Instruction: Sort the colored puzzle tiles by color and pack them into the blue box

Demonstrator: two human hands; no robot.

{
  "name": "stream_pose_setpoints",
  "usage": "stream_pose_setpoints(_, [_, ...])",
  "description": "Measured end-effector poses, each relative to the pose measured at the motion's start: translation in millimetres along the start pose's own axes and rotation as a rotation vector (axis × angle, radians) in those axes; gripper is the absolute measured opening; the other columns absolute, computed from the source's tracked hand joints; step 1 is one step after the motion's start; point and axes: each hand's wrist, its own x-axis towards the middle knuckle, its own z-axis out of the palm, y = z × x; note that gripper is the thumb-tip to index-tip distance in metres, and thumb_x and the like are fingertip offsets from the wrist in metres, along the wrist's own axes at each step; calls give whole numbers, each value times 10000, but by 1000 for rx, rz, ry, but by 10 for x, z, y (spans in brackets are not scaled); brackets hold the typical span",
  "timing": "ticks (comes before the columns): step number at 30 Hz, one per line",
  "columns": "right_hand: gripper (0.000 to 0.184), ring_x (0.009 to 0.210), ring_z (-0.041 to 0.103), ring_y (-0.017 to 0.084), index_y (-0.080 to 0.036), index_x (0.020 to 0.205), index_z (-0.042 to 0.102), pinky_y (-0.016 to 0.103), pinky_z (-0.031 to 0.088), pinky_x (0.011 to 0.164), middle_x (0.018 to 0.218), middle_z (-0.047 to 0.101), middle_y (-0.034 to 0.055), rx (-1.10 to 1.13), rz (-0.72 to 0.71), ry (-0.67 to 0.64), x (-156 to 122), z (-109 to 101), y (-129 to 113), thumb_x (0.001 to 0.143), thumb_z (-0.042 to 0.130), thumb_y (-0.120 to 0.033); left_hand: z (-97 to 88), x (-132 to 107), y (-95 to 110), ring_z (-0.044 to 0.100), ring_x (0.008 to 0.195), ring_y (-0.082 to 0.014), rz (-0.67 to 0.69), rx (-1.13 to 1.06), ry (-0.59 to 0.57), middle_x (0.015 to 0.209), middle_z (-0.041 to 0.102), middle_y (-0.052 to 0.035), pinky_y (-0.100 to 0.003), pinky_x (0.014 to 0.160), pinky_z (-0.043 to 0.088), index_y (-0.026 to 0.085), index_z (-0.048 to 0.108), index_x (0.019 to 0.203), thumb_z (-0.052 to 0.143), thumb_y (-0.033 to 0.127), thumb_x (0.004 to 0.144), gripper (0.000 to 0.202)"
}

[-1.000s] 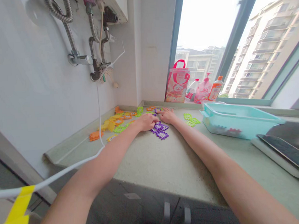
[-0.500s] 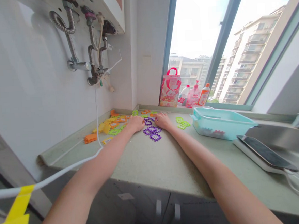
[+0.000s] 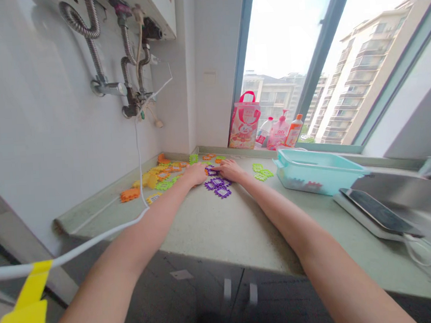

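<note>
Both my arms reach far across a pale green counter (image 3: 220, 225). My left hand (image 3: 195, 173) and my right hand (image 3: 231, 170) meet over a cluster of purple interlocking tiles (image 3: 217, 186). Their fingertips pinch a purple tile (image 3: 210, 170) between them. More tiles in orange, yellow and green (image 3: 157, 179) lie scattered to the left, toward the wall corner. A few green tiles (image 3: 260, 172) lie just right of my right hand.
A turquoise plastic bin (image 3: 317, 173) stands to the right, with a flat scale (image 3: 376, 214) beyond it and a steel sink (image 3: 421, 201) at the far right. A pink bag (image 3: 244, 121) and bottles (image 3: 282, 133) sit on the window ledge. A white cable (image 3: 106, 233) crosses the left side under wall pipes (image 3: 129, 84).
My hands have drawn closer together over the purple tiles, and my head has shifted slightly so the whole scene sits a little lower and further left.
</note>
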Motion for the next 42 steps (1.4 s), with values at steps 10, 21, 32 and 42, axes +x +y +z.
stream_pose_setpoints(10, [476,1122,575,248,-381,1468,626,365,357,1034,1154,670,98,6,-37,18,-349,-127,-76,1044,502,-202,-27,-77,-73,640,1205,-334,-86,50,34,1313,698,-181,-489,1088,418,188,692,1330,543,262,919,444])
stream_pose_setpoints(21, [455,1087,579,227,-350,1408,682,389,369,1086,1064,676,68,91,-162,170,-1088,-249,-55,1007,598,-151,-320,-191,-19,632,1211,-255,275,-28,56,1306,739,-75,-344,1059,441,265,773,1240,528,366,946,395])
stream_pose_setpoints(32, [510,1031,598,225,-351,1346,726,395,461,1000,1072,674,70,258,-260,211,-1961,-488,55,944,581,-72,-720,-465,256,699,640,-208,239,-288,-608,779,763,-68,-265,566,477,195,742,977,750,662,727,530])
stream_pose_setpoints(42, [527,1342,584,305,-237,1366,672,495,409,1168,1471,630,84,691,-133,-24,-1980,-511,369,840,665,-216,-492,-410,485,665,732,-169,476,-449,-406,924,735,-24,-245,626,451,222,729,1151,769,712,727,649])
